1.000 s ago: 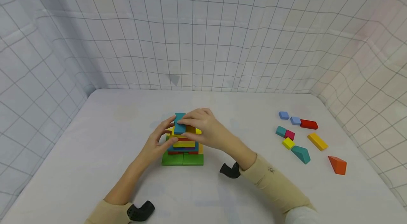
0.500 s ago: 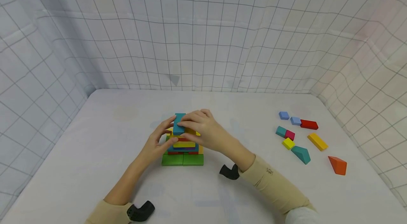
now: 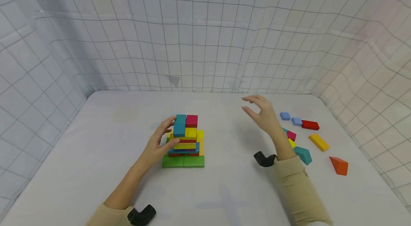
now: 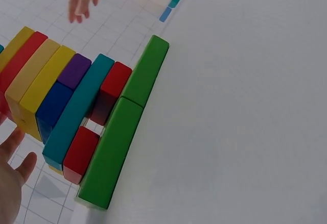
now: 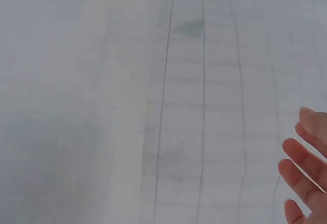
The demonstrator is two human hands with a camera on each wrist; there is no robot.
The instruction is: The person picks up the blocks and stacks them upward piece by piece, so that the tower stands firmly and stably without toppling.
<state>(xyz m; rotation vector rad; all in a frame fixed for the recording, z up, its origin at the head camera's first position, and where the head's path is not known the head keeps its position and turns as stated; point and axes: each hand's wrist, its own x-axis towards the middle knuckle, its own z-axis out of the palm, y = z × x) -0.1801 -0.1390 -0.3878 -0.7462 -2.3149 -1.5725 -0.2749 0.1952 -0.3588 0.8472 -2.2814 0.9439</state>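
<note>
A stepped stack of colored toy blocks stands on the table, with two green blocks [image 3: 183, 162] along its front base. On top sit a blue block [image 3: 179, 130] and a magenta block [image 3: 192, 121], with a yellow block [image 3: 191, 133] beside the blue one. My left hand [image 3: 158, 144] is at the stack's left side, fingertips by the top blocks and thumb at the front of the upper layers. From the side, the left wrist view shows the layers, including a purple block [image 4: 74, 71]. My right hand [image 3: 264, 117] hovers over the table, fingers spread from the thumb, holding nothing.
Loose blocks lie at the right: two light blue pieces [image 3: 285, 116], a dark red block [image 3: 310, 125], a yellow bar [image 3: 319, 142], a teal wedge [image 3: 303, 155] and an orange wedge [image 3: 339, 166]. White gridded cloth [image 3: 205, 40] walls the back and sides.
My right hand has let go of the blue block on top and moved right, toward the loose blocks. The magenta block is now uncovered. My left hand has stayed beside the stack.
</note>
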